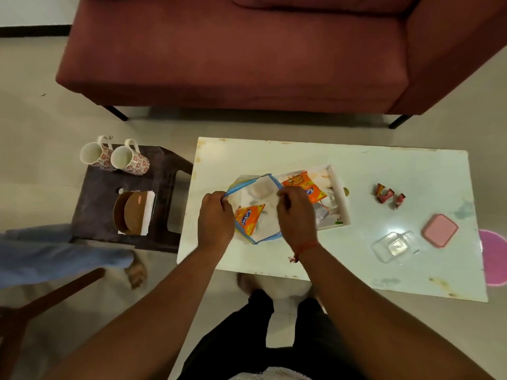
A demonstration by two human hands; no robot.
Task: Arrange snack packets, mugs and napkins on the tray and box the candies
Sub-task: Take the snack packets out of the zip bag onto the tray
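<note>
My left hand (215, 216) and my right hand (296, 212) each pinch the blue-edged mouth of a clear zip bag (259, 193), holding it apart above the white table (384, 171). One orange snack packet (248, 218) shows inside the bag. Another orange packet (301, 185) lies in the white tray (341, 198) just right of the bag. Three red wrapped candies (388, 194) lie on the table to the right. Nearer me sit a clear box (393, 246) and its pink lid (440, 230). Two floral mugs (115, 159) and a napkin holder (134, 213) stand on a dark stool (96, 185) at left.
A maroon sofa (247, 50) stands beyond the table. Another person's leg in light trousers (55, 253) and foot reach in at the left by the stool. A wooden chair part (41, 303) lies lower left. A pink mat (493, 256) shows at the right edge.
</note>
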